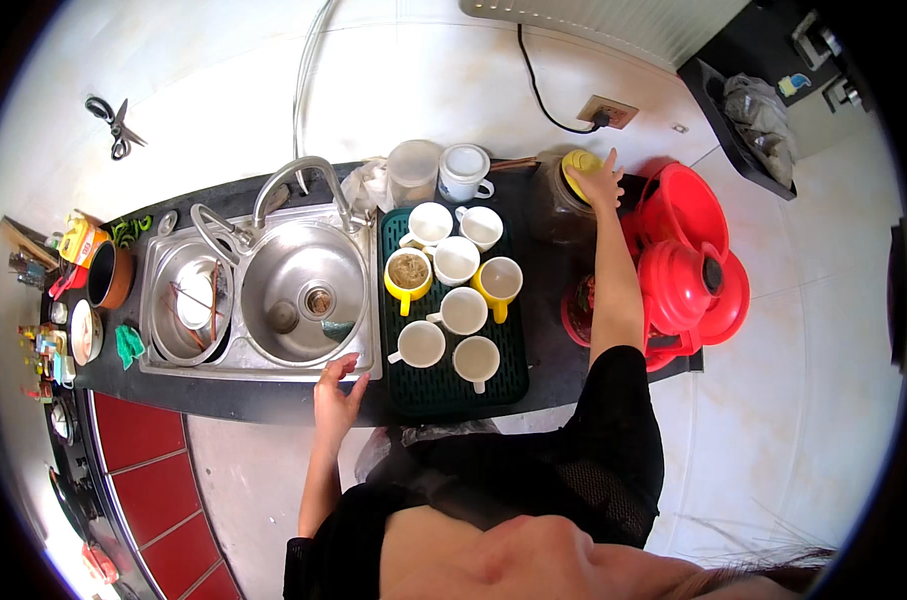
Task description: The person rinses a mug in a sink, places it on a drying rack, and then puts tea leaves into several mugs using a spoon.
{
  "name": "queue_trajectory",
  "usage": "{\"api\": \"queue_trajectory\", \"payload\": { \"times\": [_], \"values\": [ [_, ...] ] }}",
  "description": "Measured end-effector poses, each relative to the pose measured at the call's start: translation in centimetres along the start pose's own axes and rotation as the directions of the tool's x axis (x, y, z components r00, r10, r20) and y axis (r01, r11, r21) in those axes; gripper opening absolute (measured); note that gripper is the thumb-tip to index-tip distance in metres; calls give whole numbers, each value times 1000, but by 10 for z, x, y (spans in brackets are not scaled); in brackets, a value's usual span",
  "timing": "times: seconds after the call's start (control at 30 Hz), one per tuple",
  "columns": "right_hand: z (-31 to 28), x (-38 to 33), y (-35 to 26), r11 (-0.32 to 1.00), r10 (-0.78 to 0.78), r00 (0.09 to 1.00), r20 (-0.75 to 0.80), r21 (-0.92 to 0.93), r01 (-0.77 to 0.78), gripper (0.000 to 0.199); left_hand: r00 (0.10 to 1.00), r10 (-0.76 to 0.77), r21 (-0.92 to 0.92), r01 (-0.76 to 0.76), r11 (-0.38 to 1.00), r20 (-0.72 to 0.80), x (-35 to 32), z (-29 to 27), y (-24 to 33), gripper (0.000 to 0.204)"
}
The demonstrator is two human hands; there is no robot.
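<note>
Nearest, the person's left hand (337, 398) hovers loosely open by the sink (273, 371), with mugs (463, 311) on a green tray (423, 395) to its right. Farther off, the right hand (597, 184), fingers spread, touches the yellow lid (576, 168) of a jar (553, 215) beneath it; whether it grips cannot be told.

We see a long dark surface (547, 350) with a steel double sink (373, 320) set into it. Right of the sink we find a green slotted tray (413, 392) lying flat. Behind it stand a clear container (413, 175) and a lidded white mug (463, 178), with a crumpled white cloth (365, 187) just left of them. Farther right we see a dark jar (555, 212), then a cluster of red plastic vessels (681, 285) near the end. Left of the sink we notice a green cloth (130, 345), a white bowl (86, 332) and a brown pot (121, 277).
</note>
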State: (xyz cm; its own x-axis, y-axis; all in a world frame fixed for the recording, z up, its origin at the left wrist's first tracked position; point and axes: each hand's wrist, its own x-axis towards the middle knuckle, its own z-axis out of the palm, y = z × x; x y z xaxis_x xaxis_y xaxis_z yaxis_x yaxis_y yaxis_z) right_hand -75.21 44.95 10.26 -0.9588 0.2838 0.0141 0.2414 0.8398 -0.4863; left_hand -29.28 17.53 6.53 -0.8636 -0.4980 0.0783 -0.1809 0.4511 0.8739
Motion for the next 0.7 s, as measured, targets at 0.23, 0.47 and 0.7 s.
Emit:
{"api": "queue_trajectory", "payload": {
  "times": [0.23, 0.47, 0.7],
  "values": [
    [-72, -76, -45, 759, -501, 789, -357, 256, 598, 103, 978, -112, -465, 183, 866, 175, 12, 10, -13, 24],
    [-39, -275, -56, 141, -989, 93, 112, 570, 809, 100, 870, -90, -848, 492, 195, 484, 34, 6, 51, 30],
    [-29, -229, -52, 385, -922, 245, 299, 764, 518, 66, 911, -349, -837, 359, 414, 218, 4, -6, 4, 18]
  ]
}}
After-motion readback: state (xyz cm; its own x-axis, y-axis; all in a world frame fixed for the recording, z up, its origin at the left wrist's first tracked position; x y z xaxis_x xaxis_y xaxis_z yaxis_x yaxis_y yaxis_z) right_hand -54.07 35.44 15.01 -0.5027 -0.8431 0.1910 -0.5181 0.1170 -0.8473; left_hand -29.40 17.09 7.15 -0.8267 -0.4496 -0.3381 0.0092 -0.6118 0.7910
